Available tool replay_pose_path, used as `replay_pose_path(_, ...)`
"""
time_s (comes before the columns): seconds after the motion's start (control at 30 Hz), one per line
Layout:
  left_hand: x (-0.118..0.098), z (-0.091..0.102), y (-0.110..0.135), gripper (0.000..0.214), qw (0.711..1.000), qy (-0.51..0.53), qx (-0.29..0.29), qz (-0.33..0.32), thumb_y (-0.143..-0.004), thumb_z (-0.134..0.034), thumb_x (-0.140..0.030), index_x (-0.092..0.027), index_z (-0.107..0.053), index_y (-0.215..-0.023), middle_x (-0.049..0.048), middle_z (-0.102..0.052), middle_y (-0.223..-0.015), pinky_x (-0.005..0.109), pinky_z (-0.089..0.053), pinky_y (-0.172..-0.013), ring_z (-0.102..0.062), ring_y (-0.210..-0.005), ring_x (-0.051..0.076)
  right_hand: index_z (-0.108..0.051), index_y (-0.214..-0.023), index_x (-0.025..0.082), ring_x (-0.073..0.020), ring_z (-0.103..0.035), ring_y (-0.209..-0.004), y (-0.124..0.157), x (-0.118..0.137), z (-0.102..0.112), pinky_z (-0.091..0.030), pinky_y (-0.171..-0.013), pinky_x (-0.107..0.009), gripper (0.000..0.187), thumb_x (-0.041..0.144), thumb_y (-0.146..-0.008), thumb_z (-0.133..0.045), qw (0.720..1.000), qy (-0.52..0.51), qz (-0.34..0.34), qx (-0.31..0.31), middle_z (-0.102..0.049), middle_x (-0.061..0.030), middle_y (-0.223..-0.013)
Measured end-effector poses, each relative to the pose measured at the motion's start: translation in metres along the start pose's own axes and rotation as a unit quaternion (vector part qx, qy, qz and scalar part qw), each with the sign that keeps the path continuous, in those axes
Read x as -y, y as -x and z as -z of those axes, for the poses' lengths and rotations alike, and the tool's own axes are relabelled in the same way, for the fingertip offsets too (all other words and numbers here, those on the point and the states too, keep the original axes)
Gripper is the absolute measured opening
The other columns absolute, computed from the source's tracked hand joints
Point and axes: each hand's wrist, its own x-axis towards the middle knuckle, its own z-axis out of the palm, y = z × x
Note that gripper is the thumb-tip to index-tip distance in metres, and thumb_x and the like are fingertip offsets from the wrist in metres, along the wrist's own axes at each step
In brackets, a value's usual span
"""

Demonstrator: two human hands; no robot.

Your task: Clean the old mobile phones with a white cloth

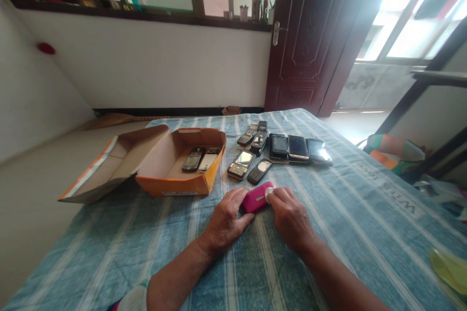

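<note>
A pink mobile phone [256, 198] lies tilted on the striped cloth, its back facing up. My left hand [229, 216] grips its left end between thumb and fingers. In my right hand [292, 214], the closed fingers pinch a small white wad [269, 193], perhaps tissue or cloth, pressed against the phone's right end. Just beyond the pink phone lie a dark keypad phone [260, 171] and a gold-and-black phone [241, 164].
An orange cardboard box [175, 185] with its lid open stands at left, holding phones [193, 159]. Several older phones [259, 141] and a row of touchscreen phones [298, 148] lie farther back. A yellow-green item [448, 267] sits at the right edge.
</note>
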Motion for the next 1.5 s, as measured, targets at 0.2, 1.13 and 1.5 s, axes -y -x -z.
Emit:
replay_pose_path(0.2,0.000,-0.002,0.000,0.041,1.000,-0.002,-0.007,-0.013,-0.073,-0.068,-0.019,-0.015,-0.060,-0.113,0.0132,-0.066,-0.114,0.044,-0.051,-0.097,-0.062,-0.110,0.028,-0.063,-0.085,0.015,-0.0209,-0.050,-0.081,0.001,0.017,-0.001,-0.043,-0.073,-0.031,0.029,0.010,-0.096,-0.036,0.996,-0.084,0.039,-0.009,-0.057,-0.0074,-0.081)
replay_pose_path(1.13,0.000,-0.002,-0.001,0.033,1.000,0.002,-0.018,-0.015,-0.076,-0.062,-0.019,-0.017,-0.061,-0.109,0.0112,-0.067,-0.110,0.043,-0.052,-0.095,-0.063,-0.106,0.026,-0.061,-0.088,0.015,-0.0205,-0.052,-0.082,0.002,0.031,-0.006,-0.046,-0.073,-0.032,0.025,0.012,-0.097,-0.037,0.991,-0.099,0.078,0.034,-0.057,-0.0072,-0.083)
replay_pose_path(1.5,0.001,-0.001,-0.001,0.040,1.000,-0.006,-0.004,-0.014,-0.073,-0.068,-0.019,-0.017,-0.061,-0.113,0.0128,-0.067,-0.115,0.045,-0.050,-0.098,-0.062,-0.111,0.028,-0.059,-0.079,0.018,-0.0198,-0.049,-0.080,0.000,0.013,-0.005,-0.042,-0.071,-0.030,0.021,0.007,-0.090,-0.045,0.998,-0.043,0.028,0.028,-0.057,-0.0050,-0.081)
